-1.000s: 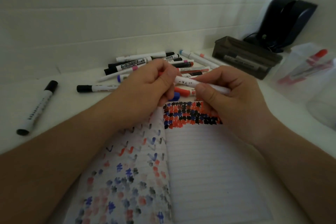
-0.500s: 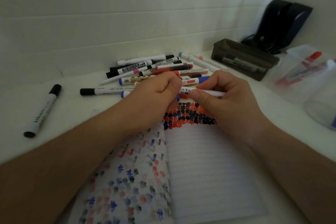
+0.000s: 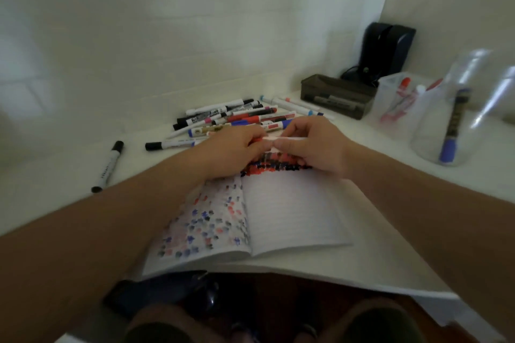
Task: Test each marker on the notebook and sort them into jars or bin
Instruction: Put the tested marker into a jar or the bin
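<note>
**Uncapping the next marker over the notebook**

We hold one thin white marker (image 3: 281, 139) with both hands, above the top edge of the open notebook (image 3: 292, 211). Our left hand (image 3: 237, 152) has its fingers curled around the left end, where a bit of red shows, probably the cap. Our right hand (image 3: 312, 147) pinches the white barrel between thumb and curled fingers. We judge that the step in hand is to pull the cap off, so the test stroke is not yet made. The next move calls for a short pull apart along the marker's length, then the tip goes down on a free part of the lined page, below the dense block of red, blue and black marks (image 3: 278, 166) which lies just under our hands.

The notebook is soft paper. Its left page is full of small coloured scribbles and its right page is mostly bare, with pale lines. At 12 o'clock from our hands lies the pile of markers (image 3: 231, 120), smooth plastic tubes with black, red, blue and pink caps. One black-capped marker (image 3: 107, 167) lies alone at 9 o'clock. At 2 o'clock stands a dark rectangular bin (image 3: 334, 95) with some markers inside. At 3 o'clock stand clear jars: one (image 3: 395, 103) holds red markers, and another, round one (image 3: 446, 120) holds a marker with a blue cap, cap down. The table (image 3: 55, 175) is white and smooth.
</note>
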